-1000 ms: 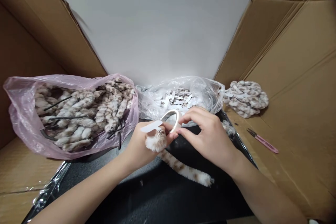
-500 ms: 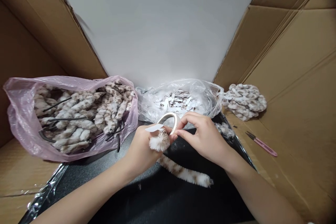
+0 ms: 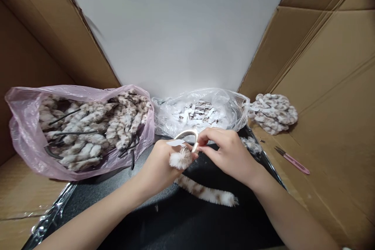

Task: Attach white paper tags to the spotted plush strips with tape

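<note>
The left arm reaches up from the bottom left corner, and the right arm leans in from the bottom right. The two hands meet over the middle of the black bench (image 3: 175,222).

The left hand (image 3: 159,160) is curled up, with its back to us. Its fingers hug a fluffy piece (image 3: 179,161), and the round end pokes out by the thumb. A white tag (image 3: 175,143) sits on top of that end.

The right hand (image 3: 230,150) comes in from the other side, with its knuckles up and its wrist bent in. Its thumb and pointing finger pinch the right edge of a white tape roll (image 3: 195,142). The roll stands up between the hands, and the left fingers touch it low down.

Under the left hand, a spotted furry strip (image 3: 209,194) slants to the right, just over or on the bench. I can't tell if it joins the fluffy piece.
</note>
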The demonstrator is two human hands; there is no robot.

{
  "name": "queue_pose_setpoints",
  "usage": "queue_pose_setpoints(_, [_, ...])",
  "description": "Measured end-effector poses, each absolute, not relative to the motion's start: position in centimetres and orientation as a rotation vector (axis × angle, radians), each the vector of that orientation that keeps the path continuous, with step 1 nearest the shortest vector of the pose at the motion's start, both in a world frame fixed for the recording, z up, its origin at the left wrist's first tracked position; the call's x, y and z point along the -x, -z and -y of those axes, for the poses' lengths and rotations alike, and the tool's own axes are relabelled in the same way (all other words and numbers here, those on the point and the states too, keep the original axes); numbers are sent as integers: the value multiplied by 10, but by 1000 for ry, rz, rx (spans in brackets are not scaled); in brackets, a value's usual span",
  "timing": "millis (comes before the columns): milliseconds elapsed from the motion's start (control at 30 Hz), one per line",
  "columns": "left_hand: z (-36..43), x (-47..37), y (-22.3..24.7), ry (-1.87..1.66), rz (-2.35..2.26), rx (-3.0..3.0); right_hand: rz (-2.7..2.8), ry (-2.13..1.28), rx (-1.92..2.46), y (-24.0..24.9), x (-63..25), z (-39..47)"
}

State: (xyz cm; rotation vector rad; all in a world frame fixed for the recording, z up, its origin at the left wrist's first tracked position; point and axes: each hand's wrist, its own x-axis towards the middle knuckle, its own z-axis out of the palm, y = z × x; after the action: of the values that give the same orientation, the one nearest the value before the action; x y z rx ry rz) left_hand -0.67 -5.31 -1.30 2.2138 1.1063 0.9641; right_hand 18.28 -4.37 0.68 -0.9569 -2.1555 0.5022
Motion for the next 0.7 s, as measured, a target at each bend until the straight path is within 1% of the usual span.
queue_pose_setpoints(167, [51, 8, 12, -884, -1191, -2211, 2278, -509, 957, -4, -181, 45])
queue_pose_setpoints(367, [50, 10, 9, -880, -1159, -2156, 2232, -755, 1096, -12, -184, 58])
queue_pose_setpoints(500, [50, 9, 9, -864, -1164, -2133, 2177, -841, 1124, -16, -187, 58])
queue_pose_setpoints(700, [49, 3, 11, -667, -991, -1960, 1987, -1075, 1188, -18, -195, 40])
